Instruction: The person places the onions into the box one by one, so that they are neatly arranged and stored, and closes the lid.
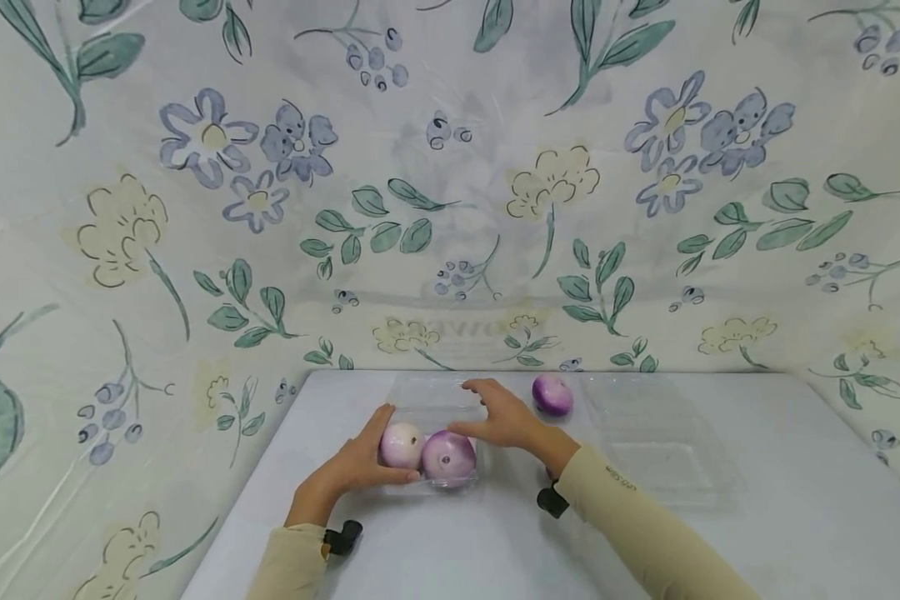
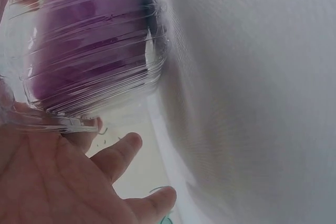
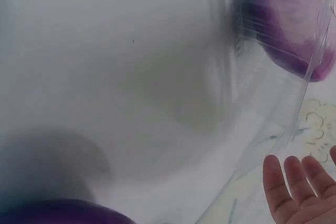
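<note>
A clear plastic box (image 1: 435, 486) with its lid (image 1: 431, 392) raised at the back holds a pale onion (image 1: 401, 446) on the left and a purple onion (image 1: 448, 457) on the right. My left hand (image 1: 360, 458) grips the box's left end, thumb along the front and index finger toward the back. In the left wrist view, its other fingers (image 2: 121, 156) extend past the rim. Over the box's right back side, my right hand (image 1: 506, 415) is spread, its thumb close to the purple onion; whether they touch I cannot tell. Its fingers (image 3: 302, 179) look straight in the right wrist view.
Another purple onion (image 1: 552, 395) lies on the white table (image 1: 495, 542) behind my right wrist. A second clear plastic box (image 1: 667, 467) stands open on the right. Part of a purple thing (image 3: 68, 214) shows at the right wrist view's bottom edge. A floral curtain (image 1: 450, 208) hangs behind.
</note>
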The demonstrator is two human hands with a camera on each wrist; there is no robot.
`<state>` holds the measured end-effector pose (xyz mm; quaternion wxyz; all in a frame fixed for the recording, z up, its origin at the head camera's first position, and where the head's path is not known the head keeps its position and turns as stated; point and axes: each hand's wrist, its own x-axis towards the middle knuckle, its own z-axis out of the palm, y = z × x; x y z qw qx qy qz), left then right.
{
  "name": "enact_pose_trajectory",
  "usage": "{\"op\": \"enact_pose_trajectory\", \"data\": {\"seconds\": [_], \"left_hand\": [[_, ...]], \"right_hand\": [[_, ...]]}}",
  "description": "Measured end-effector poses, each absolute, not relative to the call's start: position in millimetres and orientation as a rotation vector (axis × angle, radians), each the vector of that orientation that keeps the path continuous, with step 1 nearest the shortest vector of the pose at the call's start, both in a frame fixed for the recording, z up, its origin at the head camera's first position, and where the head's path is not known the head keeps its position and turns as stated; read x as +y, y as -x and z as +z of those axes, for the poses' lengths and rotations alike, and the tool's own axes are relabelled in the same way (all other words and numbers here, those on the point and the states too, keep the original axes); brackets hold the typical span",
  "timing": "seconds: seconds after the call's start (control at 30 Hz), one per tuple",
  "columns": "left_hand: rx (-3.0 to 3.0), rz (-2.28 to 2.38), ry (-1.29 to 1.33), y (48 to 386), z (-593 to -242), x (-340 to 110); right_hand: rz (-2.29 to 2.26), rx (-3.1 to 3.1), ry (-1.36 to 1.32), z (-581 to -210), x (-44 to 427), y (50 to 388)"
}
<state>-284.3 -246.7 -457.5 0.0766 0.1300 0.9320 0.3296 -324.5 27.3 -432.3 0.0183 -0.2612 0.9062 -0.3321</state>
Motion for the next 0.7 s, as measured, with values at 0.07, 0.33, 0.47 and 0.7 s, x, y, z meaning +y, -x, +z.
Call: {"op": "enact_pose_trajectory", "data": {"seconds": [0.07,0.33,0.47,0.7], "left_hand": [[2.786,0.999,-0.383,284,-458,-247],[2.786,0.994,-0.386,286,-460,-248],[2.786,1.009,-0.375,284,-459,-247],[2.783,1.016,-0.365,285,-458,-247]], "right_hand": [[-1.027,2.828,0.806,-433,28,327],[-0.967,2.856,0.753,-436,27,339],[-0.962,2.861,0.673,-439,26,340],[-0.988,2.845,0.642,-442,29,343]]}}
